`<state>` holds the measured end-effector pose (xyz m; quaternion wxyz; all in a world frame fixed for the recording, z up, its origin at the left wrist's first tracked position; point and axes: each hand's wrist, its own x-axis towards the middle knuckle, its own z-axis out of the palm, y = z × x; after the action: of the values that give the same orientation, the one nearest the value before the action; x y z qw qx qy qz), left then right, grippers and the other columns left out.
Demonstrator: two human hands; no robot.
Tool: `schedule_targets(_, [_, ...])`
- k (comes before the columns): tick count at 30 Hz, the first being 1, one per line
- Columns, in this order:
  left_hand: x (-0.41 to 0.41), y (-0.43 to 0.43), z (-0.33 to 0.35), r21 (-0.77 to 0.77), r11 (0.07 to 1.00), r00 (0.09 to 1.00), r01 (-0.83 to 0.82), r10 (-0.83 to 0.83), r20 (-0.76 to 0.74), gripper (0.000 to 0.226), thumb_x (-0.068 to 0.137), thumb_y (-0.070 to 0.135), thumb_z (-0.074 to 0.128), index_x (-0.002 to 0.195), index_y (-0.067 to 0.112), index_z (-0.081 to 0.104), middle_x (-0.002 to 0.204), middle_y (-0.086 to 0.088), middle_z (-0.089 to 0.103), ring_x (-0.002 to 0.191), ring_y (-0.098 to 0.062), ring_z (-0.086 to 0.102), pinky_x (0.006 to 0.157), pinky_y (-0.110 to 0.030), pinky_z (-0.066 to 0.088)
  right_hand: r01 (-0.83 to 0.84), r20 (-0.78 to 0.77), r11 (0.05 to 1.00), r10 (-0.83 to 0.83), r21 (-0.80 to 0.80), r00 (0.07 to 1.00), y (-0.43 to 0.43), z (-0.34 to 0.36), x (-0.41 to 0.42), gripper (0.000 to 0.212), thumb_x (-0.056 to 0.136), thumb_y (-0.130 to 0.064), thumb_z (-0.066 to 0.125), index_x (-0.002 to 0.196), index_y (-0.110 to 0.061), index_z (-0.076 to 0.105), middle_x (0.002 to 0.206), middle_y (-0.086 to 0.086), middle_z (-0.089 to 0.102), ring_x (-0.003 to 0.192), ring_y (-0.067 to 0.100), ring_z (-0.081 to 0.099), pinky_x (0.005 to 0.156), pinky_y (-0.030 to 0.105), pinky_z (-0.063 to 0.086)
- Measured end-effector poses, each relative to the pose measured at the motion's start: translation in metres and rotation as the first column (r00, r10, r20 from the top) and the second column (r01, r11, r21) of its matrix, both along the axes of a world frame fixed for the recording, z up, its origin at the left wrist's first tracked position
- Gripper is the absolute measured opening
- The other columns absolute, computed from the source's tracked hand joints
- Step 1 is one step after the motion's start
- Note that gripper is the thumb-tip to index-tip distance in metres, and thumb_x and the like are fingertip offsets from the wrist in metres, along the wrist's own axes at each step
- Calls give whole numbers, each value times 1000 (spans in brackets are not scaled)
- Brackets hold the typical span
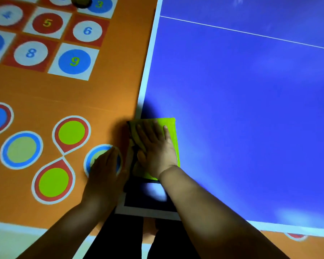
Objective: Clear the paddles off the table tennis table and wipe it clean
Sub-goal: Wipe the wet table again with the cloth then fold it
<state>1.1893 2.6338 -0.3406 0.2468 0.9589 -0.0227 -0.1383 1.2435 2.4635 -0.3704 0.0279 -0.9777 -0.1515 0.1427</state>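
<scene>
Past my forearms (pixel 204 202), my right hand (pixel 154 146) presses flat, fingers straight, on the cloth (pixel 171 126) at the near left corner of the table (pixel 232 109), left hand (pixel 105 169) loose and empty beside the edge, where a push to the left could drop the cloth.

Folded lime-green cloth (pixel 171 128) flat at blue table (pixel 241 109) corner, left edge

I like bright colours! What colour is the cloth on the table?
Yellow-green cloth, pressed flat by the right hand; the head view shows it best.
</scene>
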Motion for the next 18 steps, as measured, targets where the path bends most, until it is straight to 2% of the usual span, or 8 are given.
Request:
schedule_targets(4, [2,-41,8,-10,1000,998,-16,16,-58,66,92,25,54,148,12,22,151,-9,28,138,-25,23,111,-34,20,111,44,993,-110,-29,993,-59,1,-8,73,84,-45,12,153,-24,24,159,1,23,148,34,10,117,54,3])
schedule_targets(6, [1,-66,9,11,1000,998,6,-5,-59,65,91,35,50,146,10,26,149,-11,31,136,-28,27,110,-37,22,177,51,984,-177,6,983,-98,2,-14,71,85,-46,18,153,-24,25,159,2,23,148,32,9,117,50,1])
schedule_targets(9, [-3,-115,3,9,999,999,35,-34,-29,79,76,50,32,140,4,38,143,-16,39,131,-33,35,107,-41,26,259,54,963,-263,74,963,-155,1,-21,70,88,-52,23,153,-24,23,161,2,15,149,28,4,118,45,-4])
schedule_targets(11, [-4,-152,-2,-4,998,998,60,-59,23,77,74,46,32,135,1,44,138,-18,45,127,-33,39,105,-42,28,294,48,952,-299,86,953,-194,-1,-26,72,89,-57,19,154,-24,19,162,0,8,150,25,-1,120,45,-5])
schedule_targets(13, [-2,-189,-4,-15,995,995,95,-94,46,71,75,41,35,131,-1,49,134,-19,49,124,-29,37,104,-38,26,328,51,942,-332,73,942,-235,-2,-33,75,88,-61,15,154,-24,15,162,-1,4,150,23,-5,119,45,-6])
schedule_targets(18, [8,-270,-8,-37,987,981,156,-150,124,59,76,32,45,125,-1,54,129,-21,53,122,-27,35,104,-33,21,489,82,871,-492,52,867,-336,-2,-62,79,88,-62,21,153,-19,20,160,3,17,149,25,7,118,42,-5])
